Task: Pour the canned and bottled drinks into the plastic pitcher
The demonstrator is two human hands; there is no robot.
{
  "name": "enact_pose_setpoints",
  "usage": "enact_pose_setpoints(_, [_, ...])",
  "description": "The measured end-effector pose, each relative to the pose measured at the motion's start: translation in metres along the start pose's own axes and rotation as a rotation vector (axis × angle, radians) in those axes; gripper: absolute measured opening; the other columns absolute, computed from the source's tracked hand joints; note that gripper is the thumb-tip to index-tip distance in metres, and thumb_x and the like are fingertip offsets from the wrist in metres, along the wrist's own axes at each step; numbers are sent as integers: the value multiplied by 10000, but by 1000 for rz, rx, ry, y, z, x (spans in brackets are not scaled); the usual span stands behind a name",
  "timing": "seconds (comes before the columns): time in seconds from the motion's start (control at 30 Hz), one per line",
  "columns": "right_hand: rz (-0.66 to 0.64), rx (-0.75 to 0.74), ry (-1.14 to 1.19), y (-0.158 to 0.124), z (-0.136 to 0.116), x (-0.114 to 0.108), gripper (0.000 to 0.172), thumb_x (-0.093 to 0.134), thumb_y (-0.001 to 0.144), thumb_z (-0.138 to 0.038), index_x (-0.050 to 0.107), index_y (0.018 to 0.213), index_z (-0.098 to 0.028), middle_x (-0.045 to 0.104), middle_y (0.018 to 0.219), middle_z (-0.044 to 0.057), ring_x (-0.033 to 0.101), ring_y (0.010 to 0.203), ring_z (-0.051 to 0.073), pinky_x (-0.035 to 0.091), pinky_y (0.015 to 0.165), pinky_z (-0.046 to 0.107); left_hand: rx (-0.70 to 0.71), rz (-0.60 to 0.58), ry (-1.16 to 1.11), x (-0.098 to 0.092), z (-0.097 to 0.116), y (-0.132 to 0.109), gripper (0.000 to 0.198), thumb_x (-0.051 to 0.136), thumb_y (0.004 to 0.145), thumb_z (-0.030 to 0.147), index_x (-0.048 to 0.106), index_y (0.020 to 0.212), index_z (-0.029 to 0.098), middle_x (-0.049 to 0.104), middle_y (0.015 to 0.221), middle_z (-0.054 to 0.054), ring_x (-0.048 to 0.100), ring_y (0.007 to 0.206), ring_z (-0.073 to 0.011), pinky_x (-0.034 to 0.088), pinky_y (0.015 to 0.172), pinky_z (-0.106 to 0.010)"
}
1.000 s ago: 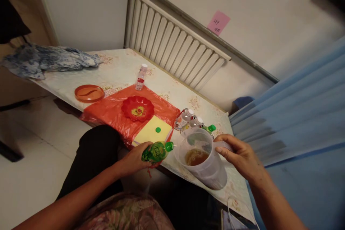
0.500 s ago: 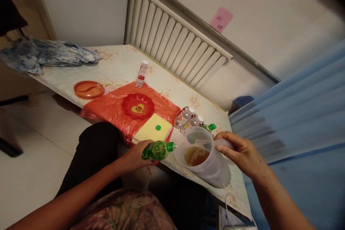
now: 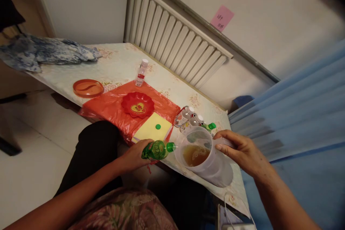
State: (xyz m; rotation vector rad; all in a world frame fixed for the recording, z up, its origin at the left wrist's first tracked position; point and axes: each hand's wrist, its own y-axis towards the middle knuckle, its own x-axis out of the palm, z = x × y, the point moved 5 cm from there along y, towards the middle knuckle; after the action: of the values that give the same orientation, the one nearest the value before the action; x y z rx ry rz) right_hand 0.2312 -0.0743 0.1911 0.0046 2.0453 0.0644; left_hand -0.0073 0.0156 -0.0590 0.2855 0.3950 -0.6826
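My left hand is wrapped round a green plastic bottle, its uncapped mouth pointing right at the rim of a pitcher. The pitcher is translucent plastic, tilted toward the bottle, with amber, foamy liquid inside. My right hand grips the pitcher's handle at the right. Just in front of the bottle lies a yellow notebook with a green bottle cap on top. Whether liquid is leaving the bottle I cannot tell.
A red scalloped plate rests on an orange plastic bag. Several bottles stand beyond the pitcher. Farther off are a clear bottle, an orange round lid and a patterned cloth. A radiator lines the wall.
The pitcher tilts slightly more toward the bottle, its base shifting a little right. The bottle stays in my left hand at its rim. The view has shifted very slightly.
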Motion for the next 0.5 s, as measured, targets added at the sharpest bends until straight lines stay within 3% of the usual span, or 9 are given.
enact_pose_setpoints(0.5, [-48, -1, -16, 0, -2, -1, 274, 626, 848, -488, 681, 893, -224, 681, 842, 5, 610, 678, 151, 474, 589, 222, 14, 2, 25, 1, 1, 0, 541, 704, 699, 393, 541, 1174, 191, 641, 1162, -88, 602, 1068, -278, 470, 953, -378])
